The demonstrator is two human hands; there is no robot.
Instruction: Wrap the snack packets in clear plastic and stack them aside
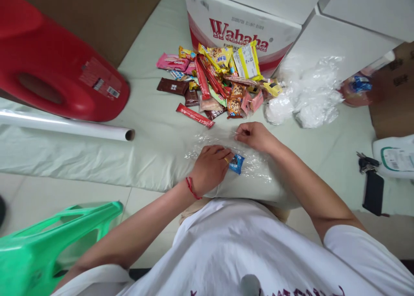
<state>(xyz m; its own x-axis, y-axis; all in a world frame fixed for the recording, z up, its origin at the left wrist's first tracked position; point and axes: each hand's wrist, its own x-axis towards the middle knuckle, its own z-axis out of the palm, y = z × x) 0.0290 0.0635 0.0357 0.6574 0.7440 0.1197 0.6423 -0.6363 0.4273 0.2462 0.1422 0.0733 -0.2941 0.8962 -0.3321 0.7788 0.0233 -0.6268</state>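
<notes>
Film (pixel 258 169) lay in front of the box (pixel 239 39), long axis sideways; left hand (pixel 211 169) flat over the packet (pixel 237 164), fingers together, packet's axis half-hidden. Right hand (pixel 254 136) pinched film's box-side edge.

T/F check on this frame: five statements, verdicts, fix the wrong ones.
1. The left hand partly covers a blue packet. True.
2. The right hand holds that blue packet. False: it pinches the clear plastic, with its fingers apart from the packet.
3. The snack pile lies on the near side of the Wahaha box. True.
4. A white roll lies next to the red container. True.
5. The red container stands to the person's right. False: it stands to the person's left.
</notes>
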